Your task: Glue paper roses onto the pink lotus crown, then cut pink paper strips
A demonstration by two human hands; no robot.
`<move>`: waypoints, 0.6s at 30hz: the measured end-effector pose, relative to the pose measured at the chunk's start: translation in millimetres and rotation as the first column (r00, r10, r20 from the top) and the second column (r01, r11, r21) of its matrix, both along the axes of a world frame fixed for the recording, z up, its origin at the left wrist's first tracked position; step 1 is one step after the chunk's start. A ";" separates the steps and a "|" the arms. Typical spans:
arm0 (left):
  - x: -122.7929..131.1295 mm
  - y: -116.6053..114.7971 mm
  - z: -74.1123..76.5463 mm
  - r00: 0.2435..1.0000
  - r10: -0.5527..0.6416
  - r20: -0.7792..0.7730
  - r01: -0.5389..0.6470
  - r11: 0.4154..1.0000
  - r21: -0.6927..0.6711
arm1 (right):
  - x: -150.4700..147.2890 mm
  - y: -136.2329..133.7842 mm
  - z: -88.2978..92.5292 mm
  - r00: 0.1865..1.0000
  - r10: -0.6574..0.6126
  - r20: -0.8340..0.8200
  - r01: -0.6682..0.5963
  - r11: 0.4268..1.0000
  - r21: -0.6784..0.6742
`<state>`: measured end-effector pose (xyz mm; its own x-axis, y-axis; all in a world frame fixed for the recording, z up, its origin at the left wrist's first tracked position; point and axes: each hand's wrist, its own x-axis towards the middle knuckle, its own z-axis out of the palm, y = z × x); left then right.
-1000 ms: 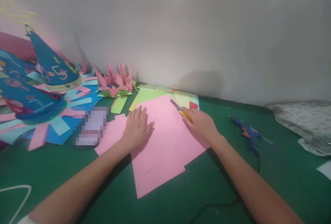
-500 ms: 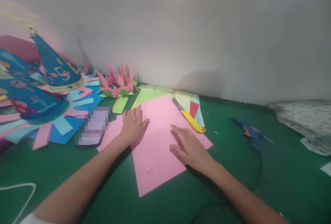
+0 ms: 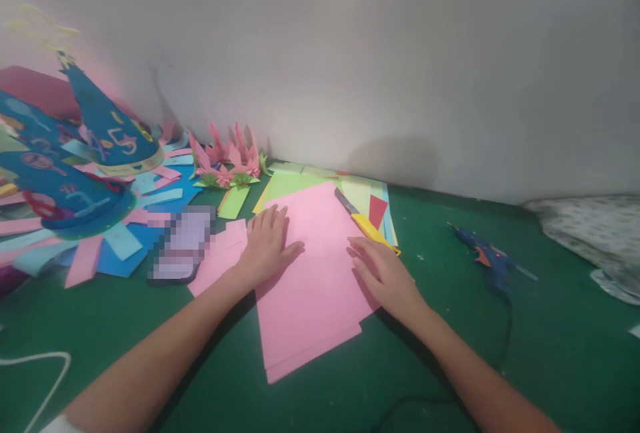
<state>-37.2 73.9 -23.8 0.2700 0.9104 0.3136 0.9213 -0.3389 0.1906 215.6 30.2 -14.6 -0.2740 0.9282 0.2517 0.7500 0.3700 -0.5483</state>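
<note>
A large pink paper sheet (image 3: 315, 273) lies on the green table (image 3: 450, 353), with a second pink layer showing along its near edge. My left hand (image 3: 267, 246) rests flat on the sheet's left side, fingers stretched out. Flat on the sheet's right side, fingers extended, is my right hand (image 3: 385, 273). A yellow utility knife (image 3: 365, 223) with its blade out lies just beyond my right hand, not held.
Green, yellow and red paper sheets (image 3: 300, 183) lie behind the pink one. Pink paper flowers (image 3: 227, 156) stand by the wall. Blue decorated cones (image 3: 107, 129) and paper strips fill the left. A pixelated flat object (image 3: 183, 243) is left of my hand. A blue glue gun (image 3: 487, 259) lies at the right.
My right hand let go of the knife, which now lies on the papers, and moved flat onto the pink sheet. The sheet's near part now shows a second layer.
</note>
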 end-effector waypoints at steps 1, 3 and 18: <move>-1.4 0.8 -1.5 1.000 0.003 -0.012 -0.003 1.000 0.004 | 2.3 1.8 -0.5 0.999 -0.015 0.028 0.015 1.000 0.018; -3.8 2.1 -3.2 0.999 0.016 -0.035 -0.016 1.000 -0.013 | 6.4 5.5 -2.7 0.996 -0.037 0.076 0.034 0.998 0.045; -7.7 5.0 -4.4 0.999 0.032 -0.011 -0.033 0.998 -0.063 | 35.7 35.7 -7.8 0.929 -0.239 0.282 0.115 0.912 0.393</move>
